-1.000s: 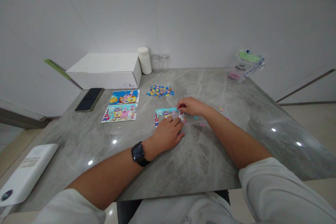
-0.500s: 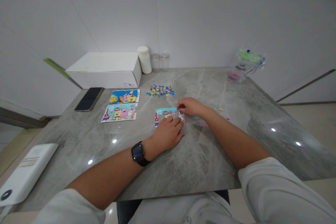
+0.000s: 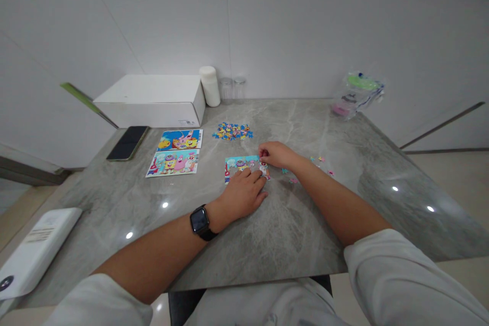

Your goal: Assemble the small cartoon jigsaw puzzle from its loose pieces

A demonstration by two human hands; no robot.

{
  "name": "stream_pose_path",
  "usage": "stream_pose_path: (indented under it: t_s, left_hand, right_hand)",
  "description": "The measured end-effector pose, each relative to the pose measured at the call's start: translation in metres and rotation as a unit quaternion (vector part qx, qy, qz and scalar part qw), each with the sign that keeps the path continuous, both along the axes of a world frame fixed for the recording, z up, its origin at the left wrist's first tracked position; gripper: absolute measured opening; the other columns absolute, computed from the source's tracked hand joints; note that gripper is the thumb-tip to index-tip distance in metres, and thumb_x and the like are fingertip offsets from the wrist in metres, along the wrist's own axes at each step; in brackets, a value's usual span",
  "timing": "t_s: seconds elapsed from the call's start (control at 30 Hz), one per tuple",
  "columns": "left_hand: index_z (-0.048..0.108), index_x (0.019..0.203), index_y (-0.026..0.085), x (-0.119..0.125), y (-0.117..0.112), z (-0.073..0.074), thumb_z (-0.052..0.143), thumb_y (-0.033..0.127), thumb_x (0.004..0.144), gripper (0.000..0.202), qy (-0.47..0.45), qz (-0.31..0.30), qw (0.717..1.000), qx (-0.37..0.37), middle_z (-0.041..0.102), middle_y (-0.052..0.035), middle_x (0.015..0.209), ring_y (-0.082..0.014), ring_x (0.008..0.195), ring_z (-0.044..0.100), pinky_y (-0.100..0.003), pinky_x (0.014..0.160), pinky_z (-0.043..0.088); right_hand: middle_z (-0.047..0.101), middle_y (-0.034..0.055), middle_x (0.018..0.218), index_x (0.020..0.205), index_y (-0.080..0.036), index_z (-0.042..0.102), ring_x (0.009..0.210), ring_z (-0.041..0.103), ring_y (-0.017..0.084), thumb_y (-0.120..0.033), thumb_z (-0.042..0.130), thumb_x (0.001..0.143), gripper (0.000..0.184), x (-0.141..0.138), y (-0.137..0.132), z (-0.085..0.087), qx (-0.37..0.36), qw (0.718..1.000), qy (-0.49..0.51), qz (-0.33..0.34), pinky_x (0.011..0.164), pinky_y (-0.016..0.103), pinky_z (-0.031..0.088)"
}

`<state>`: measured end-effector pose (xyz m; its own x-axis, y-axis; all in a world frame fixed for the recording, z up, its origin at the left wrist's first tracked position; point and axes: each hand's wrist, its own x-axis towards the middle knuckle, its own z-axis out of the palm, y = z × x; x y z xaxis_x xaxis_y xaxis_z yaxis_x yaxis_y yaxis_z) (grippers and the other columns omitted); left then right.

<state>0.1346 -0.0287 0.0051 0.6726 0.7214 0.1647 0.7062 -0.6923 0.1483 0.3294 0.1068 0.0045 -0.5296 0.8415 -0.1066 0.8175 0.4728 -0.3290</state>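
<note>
A partly joined cartoon jigsaw puzzle (image 3: 231, 163) lies flat on the grey marbled table (image 3: 290, 239). My left hand (image 3: 244, 191) rests on its lower part, fingers spread out and covering some of it. At the top right corner of the puzzle, my right hand (image 3: 275, 154) has its thumb and fingers pinched together; whatever is between them is hidden. Right of the puzzle, a few loose jigsaw pieces (image 3: 293, 181) lie scattered, partly behind my right forearm. Beyond it is a pile of jigsaw pieces (image 3: 233, 131). Two picture cards (image 3: 173, 163) lie to the left, one showing the same scene.
A phone (image 3: 128, 143) and a white box (image 3: 148, 112) occupy the back left. Beside the box stand a white bottle (image 3: 210, 86) and two clear jars (image 3: 233, 90). A plastic bag (image 3: 355, 97) sits back right. A white device (image 3: 40, 249) is at the left edge.
Both hands stay at the puzzle almost unmoved, with my right fingers shifting very slightly at its top right corner. The whole view has drifted a little.
</note>
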Motion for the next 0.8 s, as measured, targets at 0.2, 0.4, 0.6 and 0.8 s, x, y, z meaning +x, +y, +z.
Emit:
stream_pose_path:
  t_s: [0.2,0.4,0.6,0.8]
  left_hand:
    - [0.064,0.133,0.021,0.0,0.0,0.0,0.062,0.044,0.102,0.039,0.006,0.0,1.0,0.002,0.066,-0.0124,0.132,-0.0333,0.117,0.059,-0.049,0.096,0.051]
    - [0.063,0.134,0.02,-0.001,0.0,0.001,0.06,0.045,0.103,0.04,0.01,-0.004,1.0,0.003,0.066,-0.0124,0.132,-0.0329,0.115,0.059,-0.05,0.097,0.051]
    - [0.064,0.134,0.02,-0.001,0.001,0.0,0.06,0.045,0.103,0.04,0.006,0.001,1.0,-0.007,0.064,-0.0126,0.137,-0.0326,0.12,0.057,-0.049,0.102,0.049]
    - [0.065,0.131,0.019,-0.002,0.004,0.005,0.054,0.046,0.106,0.039,0.022,-0.016,1.0,-0.016,0.068,-0.0107,0.127,-0.0313,0.114,0.058,-0.048,0.099,0.049]
  right_hand:
    - [0.077,0.0018,0.087,0.092,-0.02,0.076,0.077,0.064,0.015,-0.02,0.077,0.086,0.007,0.0,-0.001,0.005,-0.002,1.0,0.02,0.0,0.07,0.025,0.04]
    - [0.077,0.003,0.089,0.093,-0.019,0.076,0.08,0.065,0.015,-0.019,0.071,0.089,0.006,0.008,0.003,0.016,0.018,0.997,0.065,-0.041,0.073,0.024,0.043]
    - [0.075,0.0028,0.085,0.09,-0.02,0.075,0.076,0.064,0.016,-0.022,0.07,0.088,0.006,0.018,0.007,0.024,0.051,0.991,0.105,-0.065,0.072,0.026,0.044]
    - [0.074,0.0022,0.082,0.087,-0.02,0.074,0.073,0.062,0.016,-0.025,0.072,0.087,0.005,0.037,0.004,0.056,0.095,0.973,0.179,-0.107,0.07,0.028,0.044]
